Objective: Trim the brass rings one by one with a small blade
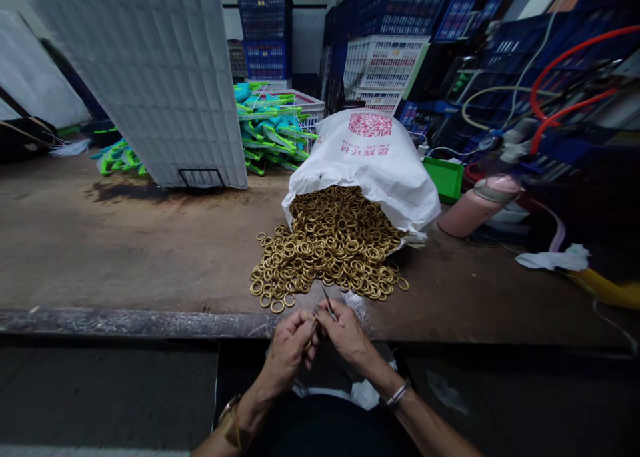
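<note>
My left hand is closed at the table's front edge, its fingers curled round a small gold-coloured ring that shows only in part. Beside it, fingertips nearly meeting, my right hand grips a thin dark tool with a pointed blade, tip facing up and away from me. The tool's handle is hidden in the palm, so its exact kind is unclear. Just beyond both hands lies a heap of gold-coloured rings. They spill from the mouth of a white woven sack with red print, lying on its side.
On the brown table, a tall grey ribbed panel stands at the left. Blue and green plastic pieces are piled behind it. To the right are a green tray, a pink bottle and red hoses. Stacked crates fill the back.
</note>
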The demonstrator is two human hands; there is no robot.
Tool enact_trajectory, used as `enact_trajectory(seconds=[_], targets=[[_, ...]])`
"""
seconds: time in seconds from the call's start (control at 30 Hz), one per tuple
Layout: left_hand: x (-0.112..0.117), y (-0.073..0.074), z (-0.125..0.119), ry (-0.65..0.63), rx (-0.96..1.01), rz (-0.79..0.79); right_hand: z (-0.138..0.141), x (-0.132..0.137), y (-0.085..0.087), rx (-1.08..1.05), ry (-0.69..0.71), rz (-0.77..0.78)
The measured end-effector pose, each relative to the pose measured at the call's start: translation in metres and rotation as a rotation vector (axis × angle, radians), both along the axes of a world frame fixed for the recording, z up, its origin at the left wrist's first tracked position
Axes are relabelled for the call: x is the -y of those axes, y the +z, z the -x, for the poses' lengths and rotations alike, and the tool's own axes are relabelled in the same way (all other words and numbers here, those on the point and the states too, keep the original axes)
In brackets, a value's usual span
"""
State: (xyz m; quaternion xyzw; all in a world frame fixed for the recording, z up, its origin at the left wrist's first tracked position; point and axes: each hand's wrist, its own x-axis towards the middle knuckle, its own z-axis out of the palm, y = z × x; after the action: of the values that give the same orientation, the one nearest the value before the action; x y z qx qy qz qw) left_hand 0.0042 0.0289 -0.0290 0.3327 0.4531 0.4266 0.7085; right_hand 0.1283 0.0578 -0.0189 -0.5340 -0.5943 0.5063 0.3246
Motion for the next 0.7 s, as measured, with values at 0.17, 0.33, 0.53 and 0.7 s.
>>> enact_trajectory(seconds=[0.17, 0.33, 0.53, 0.7], targets=[[0.001, -0.002, 0.0, -0.003, 0.018, 0.002, -0.002, 0.0, 0.001, -0.004, 0.02, 0.011], [0.001, 0.002, 0.002, 0.021, -0.032, -0.023, -0.008, 0.001, -0.003, 0.233, 0.003, -0.134], [0.0, 0.005, 0.004, 0.036, -0.086, -0.06, -0.013, 0.011, -0.004, 0.555, 0.24, -0.234], [0.0, 0.001, 0.005, 0.042, -0.114, -0.055, -0.011, 0.011, 0.004, 0.713, 0.287, -0.217]])
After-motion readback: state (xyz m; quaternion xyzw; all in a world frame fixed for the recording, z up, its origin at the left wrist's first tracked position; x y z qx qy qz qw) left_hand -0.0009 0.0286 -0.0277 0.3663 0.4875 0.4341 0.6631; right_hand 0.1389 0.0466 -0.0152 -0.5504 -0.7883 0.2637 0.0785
